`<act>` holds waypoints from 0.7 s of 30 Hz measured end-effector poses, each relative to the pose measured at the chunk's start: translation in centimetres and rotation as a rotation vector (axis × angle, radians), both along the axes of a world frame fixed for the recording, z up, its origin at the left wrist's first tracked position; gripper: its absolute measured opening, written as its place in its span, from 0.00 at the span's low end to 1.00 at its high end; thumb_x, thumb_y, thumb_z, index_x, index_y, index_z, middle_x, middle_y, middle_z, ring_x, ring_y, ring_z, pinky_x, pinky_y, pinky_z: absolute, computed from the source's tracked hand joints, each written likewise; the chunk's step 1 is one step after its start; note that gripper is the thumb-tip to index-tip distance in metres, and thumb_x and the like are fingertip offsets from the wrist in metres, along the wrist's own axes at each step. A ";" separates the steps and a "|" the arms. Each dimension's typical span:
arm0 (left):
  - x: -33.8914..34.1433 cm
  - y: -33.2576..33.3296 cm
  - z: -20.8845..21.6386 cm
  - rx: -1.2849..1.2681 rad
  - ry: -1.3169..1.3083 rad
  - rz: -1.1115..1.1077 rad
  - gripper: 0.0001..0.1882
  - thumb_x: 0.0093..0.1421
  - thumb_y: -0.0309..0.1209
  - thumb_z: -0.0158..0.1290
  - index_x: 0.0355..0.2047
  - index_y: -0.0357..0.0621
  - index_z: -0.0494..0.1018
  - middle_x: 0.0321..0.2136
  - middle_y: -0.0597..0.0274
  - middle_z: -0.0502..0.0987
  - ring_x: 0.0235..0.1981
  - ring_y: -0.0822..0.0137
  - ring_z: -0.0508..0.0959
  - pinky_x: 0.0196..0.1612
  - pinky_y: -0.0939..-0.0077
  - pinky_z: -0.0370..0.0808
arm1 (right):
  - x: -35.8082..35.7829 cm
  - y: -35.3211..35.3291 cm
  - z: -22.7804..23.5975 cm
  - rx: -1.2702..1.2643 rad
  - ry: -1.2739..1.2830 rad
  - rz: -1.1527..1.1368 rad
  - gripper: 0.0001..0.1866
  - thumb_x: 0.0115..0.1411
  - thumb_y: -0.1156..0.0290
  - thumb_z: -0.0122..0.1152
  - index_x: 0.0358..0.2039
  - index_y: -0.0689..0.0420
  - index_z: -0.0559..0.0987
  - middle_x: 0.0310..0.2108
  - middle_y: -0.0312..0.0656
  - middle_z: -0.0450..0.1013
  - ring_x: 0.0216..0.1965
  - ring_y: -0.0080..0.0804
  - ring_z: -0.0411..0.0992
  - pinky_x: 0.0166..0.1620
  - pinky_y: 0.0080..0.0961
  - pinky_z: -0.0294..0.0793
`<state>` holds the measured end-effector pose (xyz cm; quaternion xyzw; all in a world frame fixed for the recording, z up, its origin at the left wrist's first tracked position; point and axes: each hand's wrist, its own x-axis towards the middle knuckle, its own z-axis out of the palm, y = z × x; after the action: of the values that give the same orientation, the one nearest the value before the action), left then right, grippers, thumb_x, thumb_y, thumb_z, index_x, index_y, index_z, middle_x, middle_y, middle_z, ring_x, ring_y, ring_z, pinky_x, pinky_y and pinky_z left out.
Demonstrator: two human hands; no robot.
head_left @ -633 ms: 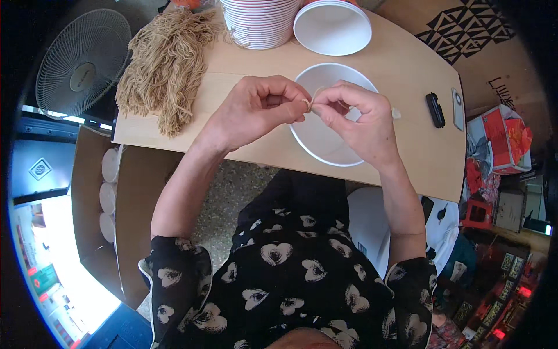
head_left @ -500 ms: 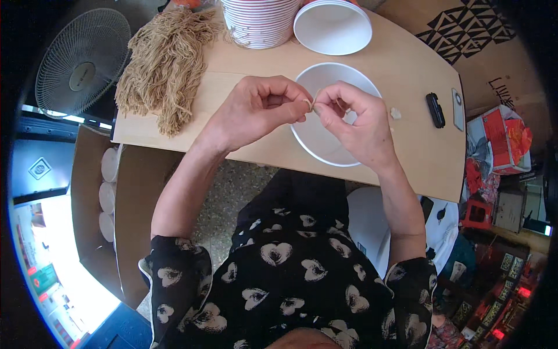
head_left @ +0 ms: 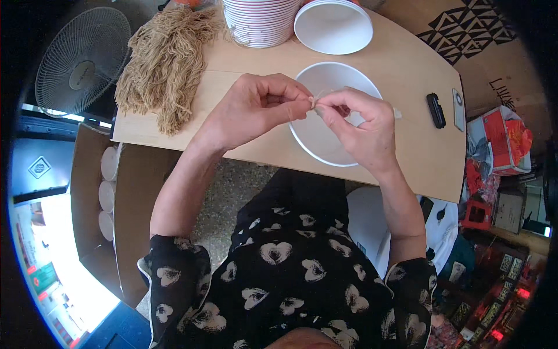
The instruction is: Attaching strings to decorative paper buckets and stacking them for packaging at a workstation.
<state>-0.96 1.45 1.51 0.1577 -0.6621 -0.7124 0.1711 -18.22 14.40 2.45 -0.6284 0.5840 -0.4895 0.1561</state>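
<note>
Hands met at the middle of the frame in the head view, which is the only view we had. We saw the left hand and the right hand brought fingertip to fingertip, each pinched narrow on a short tan string held between them. The string sat just above centre, over the white bowl that lay on the table. We could not tell how the string ran inside the fingers, as it was too thin.

Towards the upper left we found a heap of tan yarn lying on the table, well apart from the hands. At the top centre stood a stack of bowls, and just beside it, to the right, a second white bowl. A small black device lay on the table at the right. A fan stood in the upper left corner, off the table. A cardboard box filled the upper right.
</note>
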 end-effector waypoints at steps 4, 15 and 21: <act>0.0 0.0 -0.4 -0.036 0.018 -0.021 0.08 0.61 0.21 0.57 0.41 0.32 0.77 0.44 0.58 0.77 0.41 0.74 0.77 0.46 0.81 0.76 | -0.2 0.3 0.5 0.051 -0.095 -0.054 0.04 0.57 0.81 0.64 0.33 0.63 0.82 0.29 0.36 0.78 0.29 0.18 0.73 0.34 0.16 0.73; -0.2 0.2 0.5 -0.028 -0.029 -0.012 0.10 0.62 0.25 0.57 0.44 0.34 0.77 0.37 0.61 0.81 0.38 0.76 0.78 0.44 0.82 0.76 | -0.7 0.5 0.4 0.045 -0.102 -0.103 0.04 0.57 0.81 0.64 0.34 0.63 0.82 0.30 0.34 0.78 0.30 0.17 0.72 0.36 0.15 0.72; -0.6 0.5 0.6 -0.064 -0.025 0.039 0.11 0.63 0.28 0.58 0.42 0.33 0.78 0.32 0.63 0.81 0.34 0.77 0.79 0.39 0.82 0.76 | -1.7 0.5 0.3 0.004 -0.139 -0.052 0.07 0.60 0.74 0.62 0.39 0.62 0.80 0.29 0.37 0.78 0.26 0.18 0.72 0.31 0.16 0.73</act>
<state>-1.55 1.94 2.10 0.1738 -0.6837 -0.6852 0.1815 -19.95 14.89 2.74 -0.5773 0.5887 -0.5348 0.1848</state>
